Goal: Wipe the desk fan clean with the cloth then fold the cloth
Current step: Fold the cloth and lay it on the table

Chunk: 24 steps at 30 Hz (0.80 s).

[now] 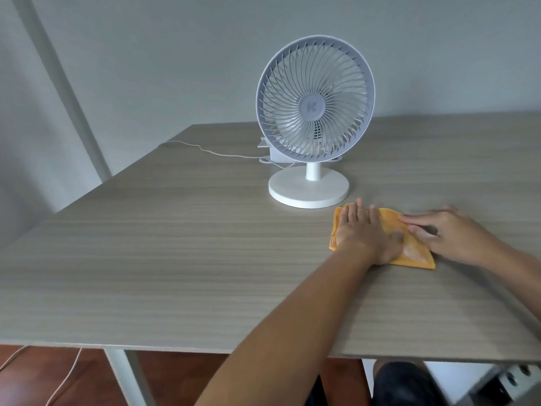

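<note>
A white desk fan (314, 112) stands upright on its round base (308, 191) near the middle back of the wooden desk (175, 259). Just in front of the base lies an orange cloth (415, 254), folded into a small flat wad. My left hand (363, 232) lies flat on the cloth's left part, fingers straight, pressing it down. My right hand (448, 232) rests at the cloth's right edge, fingers stretched out flat toward the left, touching the fabric.
A thin white cable (205, 150) runs from behind the fan leftward across the desk. A small white box (276, 155) sits behind the fan. The desk's front edge is near me, with a table leg (126, 376) and floor cables below.
</note>
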{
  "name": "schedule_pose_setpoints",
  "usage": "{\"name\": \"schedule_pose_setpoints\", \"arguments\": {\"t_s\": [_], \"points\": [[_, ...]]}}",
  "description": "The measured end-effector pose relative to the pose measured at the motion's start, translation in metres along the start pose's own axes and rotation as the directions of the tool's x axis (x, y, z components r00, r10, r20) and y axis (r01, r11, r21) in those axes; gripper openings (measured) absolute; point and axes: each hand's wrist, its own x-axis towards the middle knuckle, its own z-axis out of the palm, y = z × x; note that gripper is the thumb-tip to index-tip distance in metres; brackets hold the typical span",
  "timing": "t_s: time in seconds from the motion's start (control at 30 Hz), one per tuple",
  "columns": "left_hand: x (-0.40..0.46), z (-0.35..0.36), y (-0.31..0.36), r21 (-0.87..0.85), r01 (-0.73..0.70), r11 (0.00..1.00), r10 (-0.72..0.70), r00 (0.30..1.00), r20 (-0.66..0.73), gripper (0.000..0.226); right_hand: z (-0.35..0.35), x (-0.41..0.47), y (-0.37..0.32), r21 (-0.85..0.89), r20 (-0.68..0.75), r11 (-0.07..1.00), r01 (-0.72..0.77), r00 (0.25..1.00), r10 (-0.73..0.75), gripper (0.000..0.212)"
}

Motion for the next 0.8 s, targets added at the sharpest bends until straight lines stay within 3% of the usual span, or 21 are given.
{"name": "schedule_pose_setpoints", "arguments": {"t_s": [0.2,0.8], "points": [[-0.013,-0.001,-0.034,-0.017,0.038,0.999,-0.039,0.997,-0.061,0.084,0.007,0.018,-0.034,0.066,0.049,0.995,0.078,0.995,-0.082,0.032],[-0.119,-0.037,-0.245,0.014,0.265,0.964,-0.262,0.958,-0.122,0.08,0.08,0.055,-0.223,0.213,0.08,0.946,0.245,0.96,-0.267,0.04]]}}
